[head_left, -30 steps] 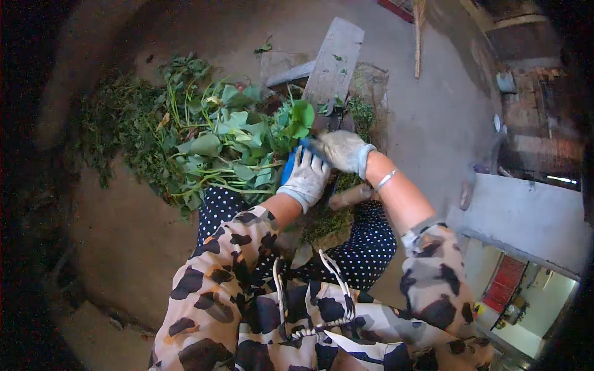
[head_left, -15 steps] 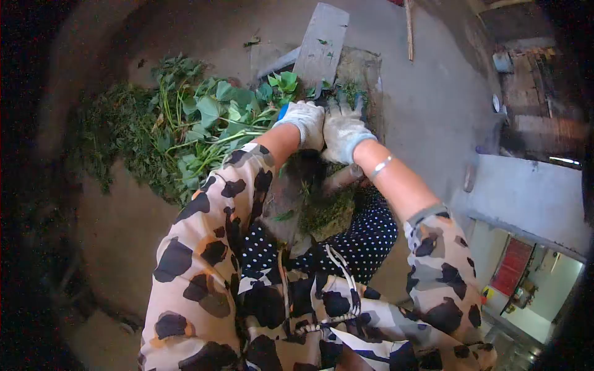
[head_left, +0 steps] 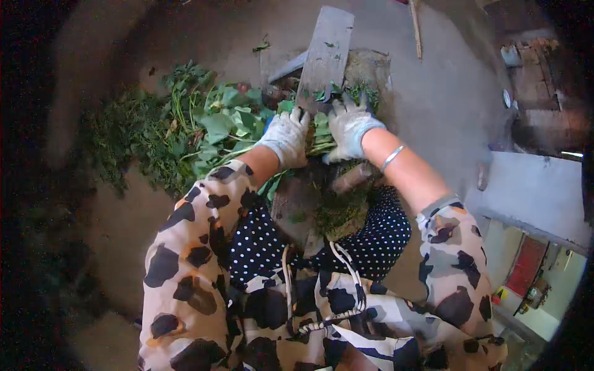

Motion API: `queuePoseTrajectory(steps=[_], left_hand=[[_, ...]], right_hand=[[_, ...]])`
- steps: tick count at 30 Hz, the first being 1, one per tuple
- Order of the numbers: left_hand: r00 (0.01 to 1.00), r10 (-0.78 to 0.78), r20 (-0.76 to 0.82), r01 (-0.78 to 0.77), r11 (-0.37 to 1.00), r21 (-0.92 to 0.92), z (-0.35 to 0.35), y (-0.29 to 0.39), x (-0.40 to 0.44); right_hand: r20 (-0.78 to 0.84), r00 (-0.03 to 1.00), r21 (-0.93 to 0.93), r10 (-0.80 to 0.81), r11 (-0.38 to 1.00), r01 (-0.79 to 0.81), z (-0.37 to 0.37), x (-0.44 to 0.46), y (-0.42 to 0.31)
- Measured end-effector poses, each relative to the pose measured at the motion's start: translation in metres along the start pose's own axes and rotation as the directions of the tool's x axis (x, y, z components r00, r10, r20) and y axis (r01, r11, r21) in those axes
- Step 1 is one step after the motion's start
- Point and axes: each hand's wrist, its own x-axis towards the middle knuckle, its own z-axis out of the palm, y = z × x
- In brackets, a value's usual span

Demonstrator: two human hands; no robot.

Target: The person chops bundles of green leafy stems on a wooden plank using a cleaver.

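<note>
Both my hands wear whitish work gloves with blue on them. My left hand (head_left: 289,137) closes round a bunch of green leafy stems (head_left: 320,142), whose broad leaves trail off to the left. Across a small gap, my right hand (head_left: 352,128) rests at the right end of the same stems, its fingers spread and pointing away from me. Just beyond the hands a grey wooden board (head_left: 327,49) slopes away. Below the right hand lies a short round piece of wood (head_left: 351,178), with chopped greens (head_left: 337,213) around it. The glove palms are hidden.
A large heap of leafy greens (head_left: 142,130) covers the floor at left. A thin stick (head_left: 416,31) lies at the far right. Wooden planks (head_left: 532,80) and a pale low wall (head_left: 535,185) stand on the right. My dotted trouser legs (head_left: 257,241) flank the chopped greens.
My hands, which were close together, have moved apart. The left hand has shifted left, and the stems now show between the gloves. The right hand has shifted slightly right.
</note>
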Motion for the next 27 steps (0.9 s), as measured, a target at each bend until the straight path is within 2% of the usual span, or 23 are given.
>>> queuePoseTrajectory(steps=[2, 3, 4, 6, 8, 10, 12, 14, 16, 17, 18, 19, 20, 21, 22, 24, 25, 27], left_hand=[[0.996, -0.083, -0.038, 0.081, 0.995, -0.049, 0.008, 0.005, -0.001], [0.987, -0.118, 0.112, 0.129, 0.987, -0.098, -0.003, 0.010, -0.002], [0.987, -0.113, 0.117, 0.123, 0.989, -0.081, -0.002, 0.016, -0.008], [0.986, -0.137, -0.097, 0.136, 0.991, -0.010, 0.008, 0.031, -0.033], [0.992, -0.115, -0.051, 0.112, 0.992, -0.057, 0.013, 0.035, -0.048], [0.999, -0.053, -0.006, 0.053, 0.988, 0.142, 0.015, 0.029, -0.041], [0.998, -0.063, -0.009, 0.063, 0.984, 0.166, 0.009, 0.026, -0.035], [0.994, -0.094, 0.049, 0.088, 0.991, 0.098, 0.006, 0.021, -0.020], [0.994, -0.088, 0.060, 0.082, 0.992, 0.100, 0.002, 0.015, -0.008], [0.993, -0.087, 0.082, 0.079, 0.992, 0.094, 0.000, 0.011, 0.000], [0.991, -0.086, 0.103, 0.078, 0.994, 0.080, 0.000, 0.008, 0.007], [0.997, -0.060, 0.055, 0.057, 0.996, 0.064, 0.005, 0.002, 0.016], [0.998, -0.045, 0.043, 0.044, 0.999, 0.026, 0.009, -0.002, 0.021], [0.995, -0.020, 0.103, 0.018, 1.000, 0.019, 0.002, -0.005, 0.024], [0.989, 0.002, 0.150, -0.005, 1.000, 0.018, -0.006, -0.006, 0.024], [0.988, -0.004, 0.152, -0.001, 0.999, 0.033, -0.006, -0.004, 0.022], [0.984, -0.008, 0.179, 0.002, 0.999, 0.036, -0.006, -0.003, 0.021], [0.991, -0.040, 0.124, 0.033, 0.998, 0.059, -0.007, 0.007, 0.013]], right_hand=[[-0.105, 0.989, 0.256, -0.103, 0.958, 0.127, -0.010, 0.002, 0.003], [-0.301, 0.945, 0.127, -0.132, 0.976, 0.177, 0.006, 0.012, -0.001], [-0.311, 0.943, 0.143, -0.123, 0.974, 0.174, 0.021, 0.017, -0.004], [-0.406, 0.898, 0.039, -0.171, 0.978, 0.204, 0.043, 0.024, -0.006], [-0.384, 0.900, 0.066, -0.206, 0.966, 0.250, 0.041, 0.014, -0.014], [-0.265, 0.948, 0.095, -0.177, 0.973, 0.208, 0.030, 0.016, -0.011], [-0.243, 0.958, 0.126, -0.153, 0.974, 0.187, 0.024, 0.013, -0.014], [-0.367, 0.924, -0.002, -0.112, 0.993, 0.120, 0.024, 0.012, -0.014], [-0.424, 0.894, -0.016, -0.143, 0.988, 0.151, 0.027, 0.005, -0.001], [-0.567, 0.822, 0.228, -0.061, 0.947, 0.228, 0.030, 0.001, 0.009], [-0.666, 0.743, 0.437, 0.059, 0.838, 0.326, 0.030, -0.005, 0.016], [-0.659, 0.750, 0.435, 0.056, 0.842, 0.319, 0.035, -0.017, 0.018], [-0.724, 0.641, 0.680, 0.255, 0.414, 0.605, 0.039, -0.040, 0.012], [-0.659, 0.579, 0.604, 0.480, -0.121, 0.787, 0.046, -0.062, 0.001], [-0.672, 0.404, 0.479, 0.621, -0.051, 0.876, 0.071, -0.056, -0.025], [-0.499, 0.334, 0.512, 0.800, -0.038, 0.858, 0.089, -0.044, -0.087], [-0.495, 0.330, 0.514, 0.804, -0.035, 0.857, 0.092, -0.044, -0.084], [-0.381, 0.567, 0.722, 0.730, -0.148, 0.676, 0.070, -0.054, -0.060]])
